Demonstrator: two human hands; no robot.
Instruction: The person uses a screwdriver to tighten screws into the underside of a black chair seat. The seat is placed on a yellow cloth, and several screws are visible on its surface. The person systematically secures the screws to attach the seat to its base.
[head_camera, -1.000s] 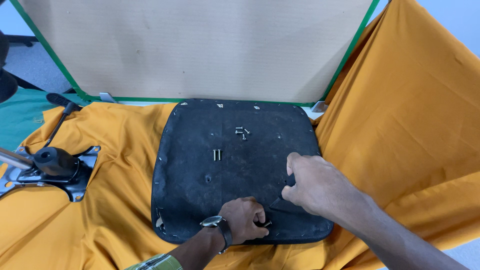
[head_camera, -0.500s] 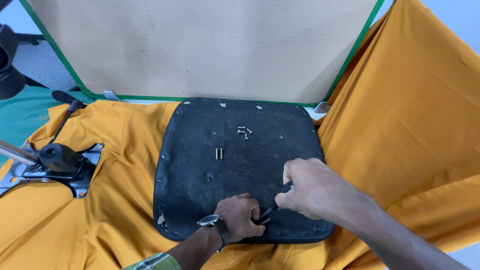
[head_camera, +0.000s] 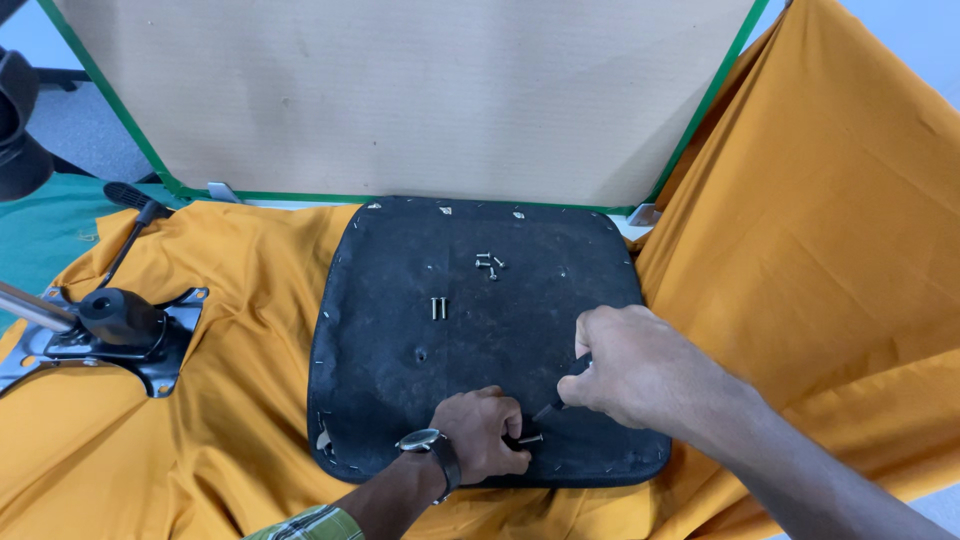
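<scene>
Orange cloth (head_camera: 250, 440) underlies a black upturned seat pan (head_camera: 400, 300). Left hand (head_camera: 480, 430) pinches a small metal bolt (head_camera: 530, 438) lying crosswise; right hand (head_camera: 640, 375), just right of it, grips a dark tool (head_camera: 560, 400) angled down-left.

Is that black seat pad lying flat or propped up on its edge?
Lying flat. The black seat pad rests on the orange cloth, its broad face up, with loose screws sitting on it and not sliding off.

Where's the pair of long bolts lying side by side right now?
In the head view, the two bolts lie left of centre on the black seat base, below-left of the loose screw cluster and above the left hand.
</scene>
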